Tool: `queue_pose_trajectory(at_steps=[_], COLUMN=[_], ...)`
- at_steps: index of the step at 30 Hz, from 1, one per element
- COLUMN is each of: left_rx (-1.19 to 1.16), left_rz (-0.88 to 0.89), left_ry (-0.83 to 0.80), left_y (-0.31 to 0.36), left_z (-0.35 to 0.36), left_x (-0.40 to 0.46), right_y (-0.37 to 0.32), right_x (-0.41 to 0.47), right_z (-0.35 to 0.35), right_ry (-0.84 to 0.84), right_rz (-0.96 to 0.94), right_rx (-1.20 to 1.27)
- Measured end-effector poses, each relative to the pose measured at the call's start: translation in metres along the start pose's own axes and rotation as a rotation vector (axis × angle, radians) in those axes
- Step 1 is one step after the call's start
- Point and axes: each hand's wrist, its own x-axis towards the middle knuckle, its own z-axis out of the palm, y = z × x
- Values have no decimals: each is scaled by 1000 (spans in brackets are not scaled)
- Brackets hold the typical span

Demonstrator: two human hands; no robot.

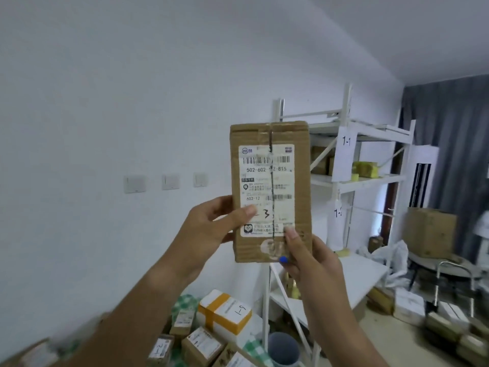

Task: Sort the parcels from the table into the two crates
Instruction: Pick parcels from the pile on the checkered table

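I hold a tall brown cardboard parcel [271,181] upright in front of me, its white shipping label facing me with a handwritten 3 on it. My left hand [211,229] grips its lower left edge, thumb on the label. My right hand [307,258] grips its lower right corner from below. Low in the view, several more parcels [201,343] lie on a table with a green checked cloth [185,303], among them a white box with orange tape [225,311] marked 1-9. No crate is in view.
A white metal shelf rack [341,165] with paper tags 1-1 and 1-2 stands right behind the parcel, holding boxes. A grey bin [283,345] sits at its foot. Cartons, bags and a trolley [452,284] crowd the floor at right. The white wall at left has three switches [169,181].
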Motion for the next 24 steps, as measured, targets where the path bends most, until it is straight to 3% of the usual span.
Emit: queue_pose_trajectory(at_steps=[13, 24], left_rx=[-210, -57], left_rz=[77, 63], left_ry=[-131, -248], left_y=[12, 0], left_z=[76, 105], left_x=[14, 17], right_y=[-49, -65], right_x=[-15, -17], right_z=[-65, -103], right_ry=[95, 170], right_rz=[-139, -119], right_rx=[-99, -72])
